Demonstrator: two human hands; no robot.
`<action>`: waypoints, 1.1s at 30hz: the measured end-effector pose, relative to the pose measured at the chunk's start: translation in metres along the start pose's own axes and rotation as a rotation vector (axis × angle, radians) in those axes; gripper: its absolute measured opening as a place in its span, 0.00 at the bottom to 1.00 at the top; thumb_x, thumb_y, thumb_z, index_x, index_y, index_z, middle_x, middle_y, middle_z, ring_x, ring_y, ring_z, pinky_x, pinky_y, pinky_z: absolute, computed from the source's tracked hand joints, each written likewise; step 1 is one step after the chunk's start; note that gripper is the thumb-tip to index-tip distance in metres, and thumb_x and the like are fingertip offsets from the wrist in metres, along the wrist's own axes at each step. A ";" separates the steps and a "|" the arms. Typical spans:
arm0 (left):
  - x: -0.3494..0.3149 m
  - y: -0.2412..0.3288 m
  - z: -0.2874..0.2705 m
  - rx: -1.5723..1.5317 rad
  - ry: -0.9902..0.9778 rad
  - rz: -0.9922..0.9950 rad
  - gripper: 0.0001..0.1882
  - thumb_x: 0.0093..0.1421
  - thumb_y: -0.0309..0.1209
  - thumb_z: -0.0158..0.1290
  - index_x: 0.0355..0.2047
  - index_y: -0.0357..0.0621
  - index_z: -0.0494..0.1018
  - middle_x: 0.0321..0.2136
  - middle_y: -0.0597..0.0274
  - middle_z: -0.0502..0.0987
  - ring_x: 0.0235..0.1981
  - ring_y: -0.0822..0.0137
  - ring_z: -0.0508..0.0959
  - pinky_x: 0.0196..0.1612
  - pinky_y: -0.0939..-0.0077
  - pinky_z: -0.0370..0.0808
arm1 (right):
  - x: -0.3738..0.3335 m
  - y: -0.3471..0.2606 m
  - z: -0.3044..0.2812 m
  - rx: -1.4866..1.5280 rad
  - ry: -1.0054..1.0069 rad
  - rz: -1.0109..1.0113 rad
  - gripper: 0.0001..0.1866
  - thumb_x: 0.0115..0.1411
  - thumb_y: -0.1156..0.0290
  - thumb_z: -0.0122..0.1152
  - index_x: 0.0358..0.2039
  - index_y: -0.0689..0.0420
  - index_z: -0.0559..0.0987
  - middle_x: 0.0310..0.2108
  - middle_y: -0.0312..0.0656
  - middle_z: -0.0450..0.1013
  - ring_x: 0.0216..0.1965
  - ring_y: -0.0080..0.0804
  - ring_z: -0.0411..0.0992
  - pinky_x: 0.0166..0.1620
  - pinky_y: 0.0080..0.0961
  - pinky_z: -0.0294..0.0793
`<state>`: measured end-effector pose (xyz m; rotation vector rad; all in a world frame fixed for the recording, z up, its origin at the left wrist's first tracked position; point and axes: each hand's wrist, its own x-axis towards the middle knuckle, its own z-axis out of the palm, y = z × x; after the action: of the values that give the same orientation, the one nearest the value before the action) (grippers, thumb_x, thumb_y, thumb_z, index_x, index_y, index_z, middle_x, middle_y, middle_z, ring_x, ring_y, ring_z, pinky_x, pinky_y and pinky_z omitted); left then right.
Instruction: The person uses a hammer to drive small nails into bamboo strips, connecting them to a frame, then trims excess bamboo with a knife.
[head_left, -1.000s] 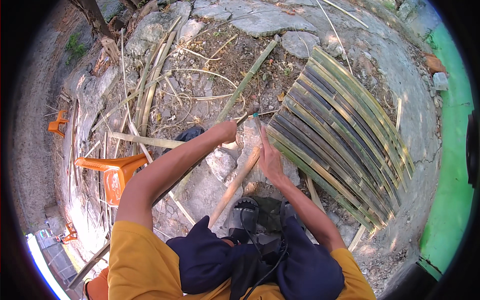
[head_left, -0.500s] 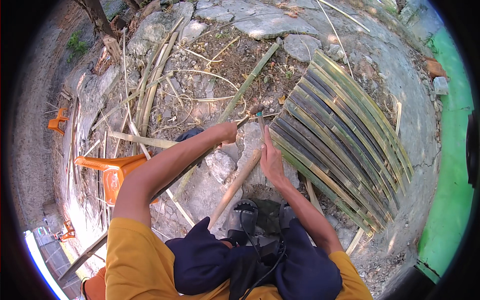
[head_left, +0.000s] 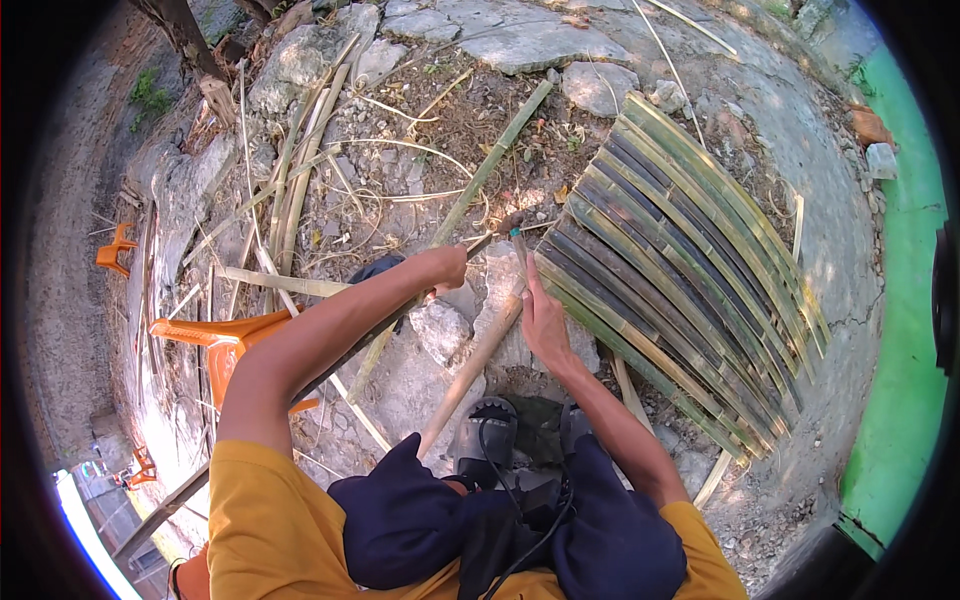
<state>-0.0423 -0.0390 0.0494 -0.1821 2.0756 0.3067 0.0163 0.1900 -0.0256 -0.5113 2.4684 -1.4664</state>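
My left hand (head_left: 446, 268) is closed around the thin handle of a hammer-like tool (head_left: 497, 232), whose head hangs just left of a curved panel of bamboo slats (head_left: 680, 270). My right hand (head_left: 541, 322) lies at the panel's near left edge. Its fingers pinch a small thin teal-tipped piece (head_left: 518, 240) upright under the tool's head. A pale bamboo pole (head_left: 470, 375) runs under my right hand toward my lap. The two hands are about a hand's width apart.
Loose bamboo poles and strips (head_left: 290, 190) lie over rocky ground at the left. An orange plastic chair (head_left: 225, 345) stands by my left arm, and another orange chair (head_left: 112, 250) further left. Flat stones (head_left: 600, 85) lie beyond the panel. A green surface (head_left: 905, 330) borders the right.
Both hands stay at the panel's edge. My right hand rose slightly and came back down; the tool in my left hand barely shifted.
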 end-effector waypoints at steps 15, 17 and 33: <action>0.027 0.000 0.003 0.115 -0.112 0.031 0.13 0.65 0.24 0.47 0.40 0.20 0.72 0.29 0.40 0.83 0.26 0.53 0.86 0.24 0.60 0.84 | -0.002 0.011 0.002 -0.214 -0.194 0.055 0.40 0.68 0.80 0.49 0.77 0.52 0.48 0.33 0.63 0.75 0.31 0.62 0.74 0.36 0.54 0.69; 0.012 0.003 0.000 0.057 -0.036 0.019 0.12 0.65 0.23 0.47 0.37 0.20 0.74 0.28 0.41 0.83 0.26 0.54 0.87 0.25 0.60 0.84 | -0.004 -0.003 -0.005 -0.070 -0.040 -0.040 0.43 0.66 0.81 0.51 0.78 0.49 0.47 0.35 0.63 0.75 0.33 0.63 0.76 0.38 0.55 0.73; 0.040 -0.010 0.002 -0.015 -0.144 0.017 0.11 0.65 0.22 0.48 0.38 0.20 0.76 0.28 0.42 0.83 0.26 0.55 0.86 0.25 0.58 0.83 | -0.008 -0.007 -0.010 -0.045 -0.062 -0.029 0.40 0.67 0.80 0.49 0.77 0.53 0.48 0.43 0.66 0.76 0.39 0.65 0.76 0.42 0.54 0.73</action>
<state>-0.0581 -0.0477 0.0126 -0.1468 1.9333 0.3366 0.0212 0.1986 -0.0144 -0.5942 2.4603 -1.3863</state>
